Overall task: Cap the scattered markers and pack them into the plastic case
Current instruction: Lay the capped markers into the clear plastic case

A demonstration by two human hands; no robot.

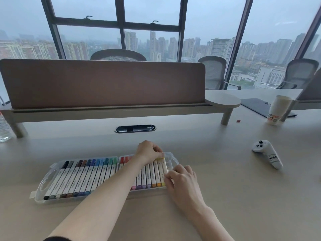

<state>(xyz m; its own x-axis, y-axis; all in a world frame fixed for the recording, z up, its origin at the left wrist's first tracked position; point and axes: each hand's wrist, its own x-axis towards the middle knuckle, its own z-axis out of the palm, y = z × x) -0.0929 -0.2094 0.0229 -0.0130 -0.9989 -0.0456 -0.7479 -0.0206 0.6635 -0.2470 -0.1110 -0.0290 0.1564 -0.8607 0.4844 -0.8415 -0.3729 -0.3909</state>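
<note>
A clear plastic case (45, 178) lies flat on the desk, filled with several capped white markers (83, 178) in a row, their caps running from black through blues and greens to red, purple, orange and yellow. My left hand (149, 151) reaches across the case and its curled fingers press on the top end of the yellow marker (163, 169) at the far right of the row. My right hand (182, 178) rests at the case's right end, fingertips touching the lower end of that same marker. My left forearm hides the middle markers.
A white game controller (267, 153) lies to the right. A paper cup (278, 110) and a dark folder (257, 104) stand at the back right, a water bottle (4, 127) at the far left. A desk divider (102, 82) on a raised shelf runs behind the case.
</note>
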